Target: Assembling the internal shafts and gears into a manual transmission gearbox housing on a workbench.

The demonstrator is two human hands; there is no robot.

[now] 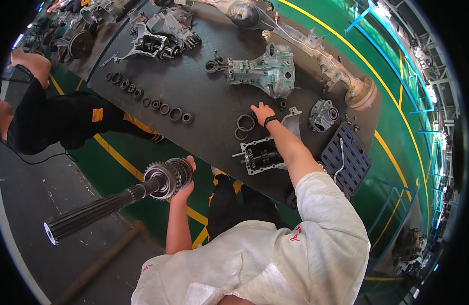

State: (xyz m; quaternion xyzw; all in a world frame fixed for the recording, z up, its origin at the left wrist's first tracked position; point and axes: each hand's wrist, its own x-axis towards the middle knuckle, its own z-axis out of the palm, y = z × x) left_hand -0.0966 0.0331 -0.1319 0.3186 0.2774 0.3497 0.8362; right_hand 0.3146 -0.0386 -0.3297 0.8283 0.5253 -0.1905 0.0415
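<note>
Your left hand point(186, 184) is wrapped around the geared end of a long splined shaft point(128, 197), which you hold off the edge of the worktop point(206, 99), above the floor. The shaft is tilted, its bare splined end pointing down and to your left, with the gears near your fingers. Your right hand point(263, 113) (the one with the dark wristband point(270, 120)) is over the worktop, just beside a toothed ring point(239, 126); whether its fingers touch anything, you cannot tell from this angle. A thinner ring point(236, 135) lies next to the toothed one. Below your right forearm sits an open casing point(248, 169) with dark gears inside, partly hidden by the arm. Beyond your right hand stands a larger greenish housing point(262, 71). A row of rings and small gears point(155, 104) runs along the worktop to your left, and a blue tool case point(354, 162) lies to your right.
</note>
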